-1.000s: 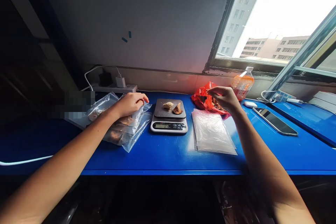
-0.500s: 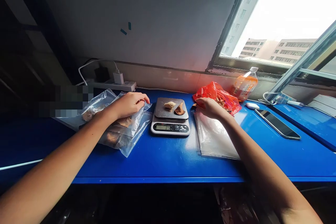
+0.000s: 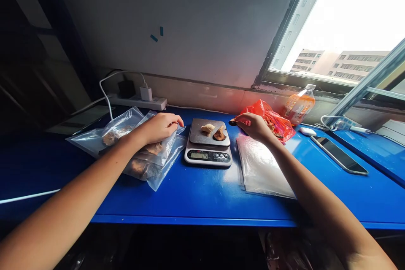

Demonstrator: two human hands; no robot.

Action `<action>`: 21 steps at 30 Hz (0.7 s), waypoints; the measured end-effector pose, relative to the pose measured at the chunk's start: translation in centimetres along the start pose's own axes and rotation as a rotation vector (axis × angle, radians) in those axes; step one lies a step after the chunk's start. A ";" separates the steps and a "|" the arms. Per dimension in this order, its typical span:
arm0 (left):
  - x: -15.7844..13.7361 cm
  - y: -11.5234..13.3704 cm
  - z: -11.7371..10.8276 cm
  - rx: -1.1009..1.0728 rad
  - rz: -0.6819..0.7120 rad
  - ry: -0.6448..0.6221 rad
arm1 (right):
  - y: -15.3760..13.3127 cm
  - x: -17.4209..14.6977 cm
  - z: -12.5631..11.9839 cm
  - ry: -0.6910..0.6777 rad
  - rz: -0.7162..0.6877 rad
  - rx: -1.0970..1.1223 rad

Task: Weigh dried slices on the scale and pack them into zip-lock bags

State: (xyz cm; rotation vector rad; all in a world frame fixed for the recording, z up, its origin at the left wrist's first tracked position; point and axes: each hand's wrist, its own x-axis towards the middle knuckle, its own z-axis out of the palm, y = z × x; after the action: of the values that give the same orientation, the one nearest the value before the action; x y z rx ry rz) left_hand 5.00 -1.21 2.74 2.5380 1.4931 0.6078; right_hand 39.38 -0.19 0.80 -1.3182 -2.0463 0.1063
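A white kitchen scale (image 3: 208,157) with a steel top reads what looks like 85. On its plate lie a pale beige dried chunk (image 3: 208,129) and a brown dried piece (image 3: 219,134), apart from each other. My right hand (image 3: 253,125), just right of the scale, pinches a small dark dried piece (image 3: 233,122) between thumb and fingers. Loosely bent, my left hand (image 3: 162,127) rests over clear zip bags (image 3: 161,168) holding brown dried pieces; its fingertips are partly hidden, and I see nothing held in it.
Behind my right hand sits an open red plastic bag (image 3: 283,120) with brown dried pieces. Flat clear bags (image 3: 262,168) lie under my right forearm. Further right are an orange drink bottle (image 3: 300,103), a white case (image 3: 307,131) and a phone (image 3: 340,155). A power strip (image 3: 155,103) runs along the wall.
My right hand has drawn slightly away from the red bag towards the scale, and the dark piece in its fingers now shows clearly. My left hand stays on the bags.
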 end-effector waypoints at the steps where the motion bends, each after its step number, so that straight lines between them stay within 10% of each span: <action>1: 0.0 0.0 0.0 0.001 -0.011 -0.006 | -0.5 0.5 0.2 -0.003 -0.003 0.015; 7: 0.0 -0.6 0.2 0.013 -0.017 -0.007 | -1.9 2.2 1.4 -0.228 -0.061 0.243; 14: -0.2 -0.4 0.1 0.046 -0.024 -0.035 | 1.6 -1.8 -3.3 0.254 0.049 0.162; 21: 0.0 -0.6 -0.4 0.084 -0.025 -0.055 | 2.0 -4.7 -3.5 0.116 -0.052 0.116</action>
State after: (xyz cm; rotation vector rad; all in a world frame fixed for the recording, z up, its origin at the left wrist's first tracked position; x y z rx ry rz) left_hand 4.39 -0.97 2.90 2.5708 1.5616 0.4776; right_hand 44.15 -4.11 0.21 -1.1722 -1.9450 0.1210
